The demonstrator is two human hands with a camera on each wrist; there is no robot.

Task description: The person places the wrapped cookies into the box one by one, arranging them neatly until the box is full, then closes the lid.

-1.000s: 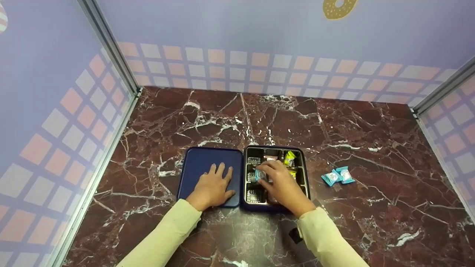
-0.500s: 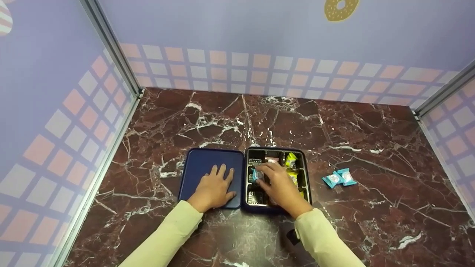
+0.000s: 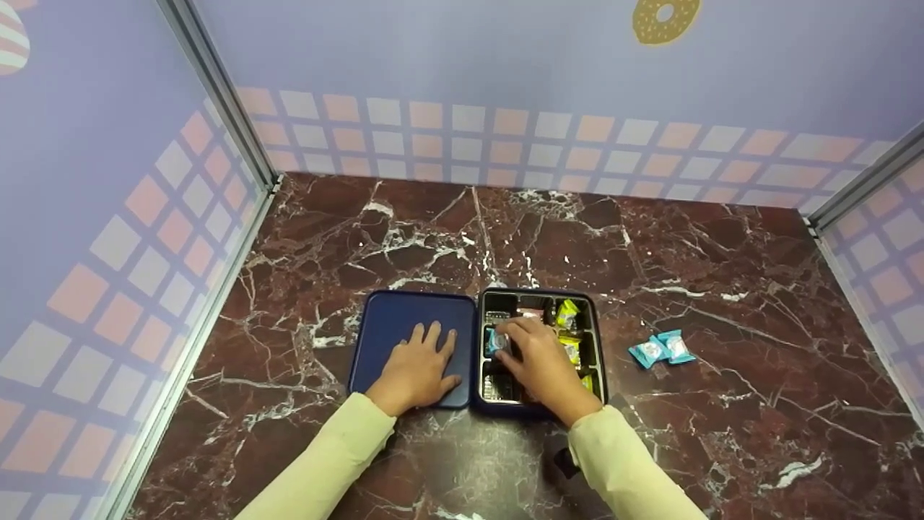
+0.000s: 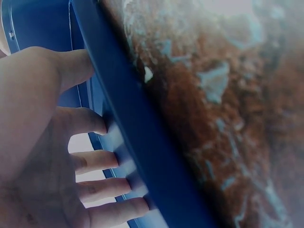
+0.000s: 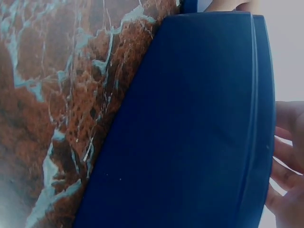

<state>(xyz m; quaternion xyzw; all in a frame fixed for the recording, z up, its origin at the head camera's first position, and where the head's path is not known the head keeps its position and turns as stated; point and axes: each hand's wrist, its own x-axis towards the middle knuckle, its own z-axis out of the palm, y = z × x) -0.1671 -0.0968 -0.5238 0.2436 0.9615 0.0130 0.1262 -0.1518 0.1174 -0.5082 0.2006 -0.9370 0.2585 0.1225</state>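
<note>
My left hand lies with spread fingers on the dark blue lid in the head view. In the left wrist view its fingertips touch the lid's surface. To the right stands the blue box with a divided tray. My right hand reaches over that tray. Its thumb and fingers pinch a blue wrapped candy down in the left middle compartment. Yellow wrapped candies sit in the tray's right column, and a pink one in the back middle compartment. The hand covers the tray's centre.
Two blue wrapped candies lie overlapping on the marbled table right of the box. Lilac panels with checked borders wall in the back and both sides. A small dark object shows beside the right sleeve.
My right hand has lowered the blue candy into the left middle compartment and shifted slightly. The left hand stays on the lid. The head view has tilted slightly.
</note>
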